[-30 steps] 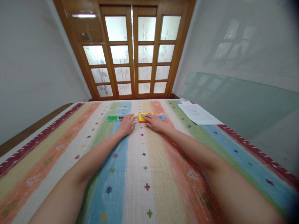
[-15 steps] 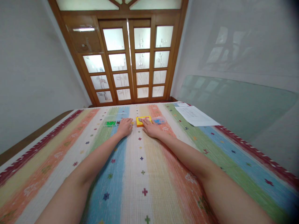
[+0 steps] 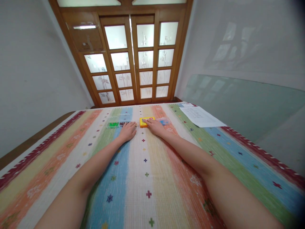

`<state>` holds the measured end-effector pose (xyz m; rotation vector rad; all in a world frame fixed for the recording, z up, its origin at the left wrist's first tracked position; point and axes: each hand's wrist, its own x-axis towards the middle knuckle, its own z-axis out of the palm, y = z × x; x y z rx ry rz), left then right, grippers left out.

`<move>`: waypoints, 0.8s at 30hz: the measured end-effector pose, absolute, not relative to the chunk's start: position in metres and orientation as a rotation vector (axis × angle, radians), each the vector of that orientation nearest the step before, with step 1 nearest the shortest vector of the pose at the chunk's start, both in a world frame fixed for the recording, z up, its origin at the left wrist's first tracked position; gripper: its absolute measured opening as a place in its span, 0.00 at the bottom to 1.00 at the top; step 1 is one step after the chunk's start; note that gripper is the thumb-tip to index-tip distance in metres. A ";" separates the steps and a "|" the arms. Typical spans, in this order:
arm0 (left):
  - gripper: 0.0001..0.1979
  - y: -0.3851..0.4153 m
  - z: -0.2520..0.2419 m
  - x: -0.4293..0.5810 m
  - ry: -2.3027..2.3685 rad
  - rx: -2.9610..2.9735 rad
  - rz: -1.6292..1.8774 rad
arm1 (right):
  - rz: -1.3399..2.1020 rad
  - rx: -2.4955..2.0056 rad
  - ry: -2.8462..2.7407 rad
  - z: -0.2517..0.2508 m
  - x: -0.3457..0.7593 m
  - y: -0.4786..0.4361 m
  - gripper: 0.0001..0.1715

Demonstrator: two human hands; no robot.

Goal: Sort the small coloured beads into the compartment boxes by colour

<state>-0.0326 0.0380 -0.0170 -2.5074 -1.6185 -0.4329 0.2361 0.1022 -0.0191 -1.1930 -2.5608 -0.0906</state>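
Beside the yellow box (image 3: 146, 121), left hand (image 3: 128, 131) and right hand (image 3: 156, 127) lie flat, fingers spread, green-filled tray (image 3: 113, 124) nearby.

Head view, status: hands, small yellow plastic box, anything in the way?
Left hand flat on striped cloth, open. Right hand fingertips touching small yellow plastic box, no grip. Clear green-filled case and blue-filled case flank it.

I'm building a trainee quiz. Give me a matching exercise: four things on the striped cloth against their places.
1 small yellow box
2 clear plastic case with green pieces
3 white paper sheet
4 clear plastic case with blue pieces

A far right
B left of the left hand
C at the fingertips of the right hand
D right of the yellow box

Pairs: 1-C, 2-B, 3-A, 4-D
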 end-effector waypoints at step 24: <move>0.23 0.066 -0.012 -0.038 -1.648 -2.433 -0.649 | -0.138 -1.375 -2.361 -0.015 0.235 0.097 0.27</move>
